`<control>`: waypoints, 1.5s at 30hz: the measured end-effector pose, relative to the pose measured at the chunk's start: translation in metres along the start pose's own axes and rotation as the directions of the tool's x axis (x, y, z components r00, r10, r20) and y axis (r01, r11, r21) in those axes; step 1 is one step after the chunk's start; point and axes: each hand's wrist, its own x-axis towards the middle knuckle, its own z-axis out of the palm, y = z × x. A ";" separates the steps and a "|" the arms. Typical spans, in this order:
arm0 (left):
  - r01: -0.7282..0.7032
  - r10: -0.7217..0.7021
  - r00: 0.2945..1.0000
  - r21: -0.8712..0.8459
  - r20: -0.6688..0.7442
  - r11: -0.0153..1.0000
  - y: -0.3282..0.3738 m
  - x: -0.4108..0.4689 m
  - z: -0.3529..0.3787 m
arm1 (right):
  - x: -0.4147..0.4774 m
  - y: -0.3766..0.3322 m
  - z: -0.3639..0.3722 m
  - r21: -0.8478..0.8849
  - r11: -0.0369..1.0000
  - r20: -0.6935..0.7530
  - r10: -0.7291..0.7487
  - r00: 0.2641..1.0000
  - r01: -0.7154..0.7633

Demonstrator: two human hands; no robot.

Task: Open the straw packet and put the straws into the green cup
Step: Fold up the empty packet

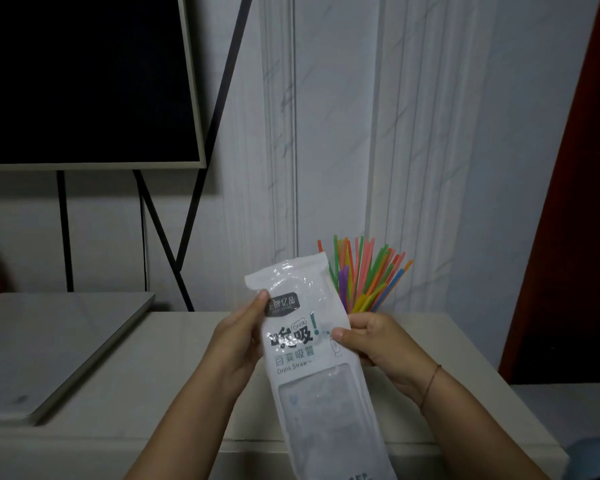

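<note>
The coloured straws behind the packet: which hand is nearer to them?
Right. The right hand grips the straw packet by its right edge, just below the coloured straws; the left hand grips its left edge, across the packet from them.

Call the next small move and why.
Probably set the packet down on the table: left hand and right hand both grip it, it looks flat and emptied, and the straws already stand fanned out behind it.

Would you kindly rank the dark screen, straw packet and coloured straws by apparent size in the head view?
1. dark screen
2. straw packet, enlarged by nearness to the camera
3. coloured straws, partly hidden behind the packet
</note>
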 end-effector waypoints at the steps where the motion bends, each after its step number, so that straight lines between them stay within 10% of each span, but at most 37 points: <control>1: -0.012 0.012 1.000 -0.028 -0.021 1.000 0.001 0.003 0.000 | 0.000 0.001 0.000 -0.012 1.000 0.011 0.012 1.000 -0.012; 17: 0.067 -0.122 0.984 0.364 0.130 0.929 -0.046 -0.021 -0.003 | 0.013 -0.017 -0.003 0.221 0.946 -0.336 -0.153 0.929 0.235; 23: 0.080 -0.081 0.997 0.202 -0.002 0.976 -0.054 -0.025 -0.010 | -0.005 0.015 -0.004 -0.169 0.985 0.108 0.048 0.993 -0.029; 37: 0.084 -0.120 0.987 0.292 0.107 0.953 -0.062 -0.025 -0.015 | -0.026 0.031 -0.031 -0.121 0.991 0.005 -0.063 0.998 0.063; 45: 0.372 -0.373 0.910 0.040 0.183 0.927 -0.064 -0.021 0.013 | -0.035 0.030 -0.055 -0.105 0.987 -0.210 -0.141 0.967 0.121</control>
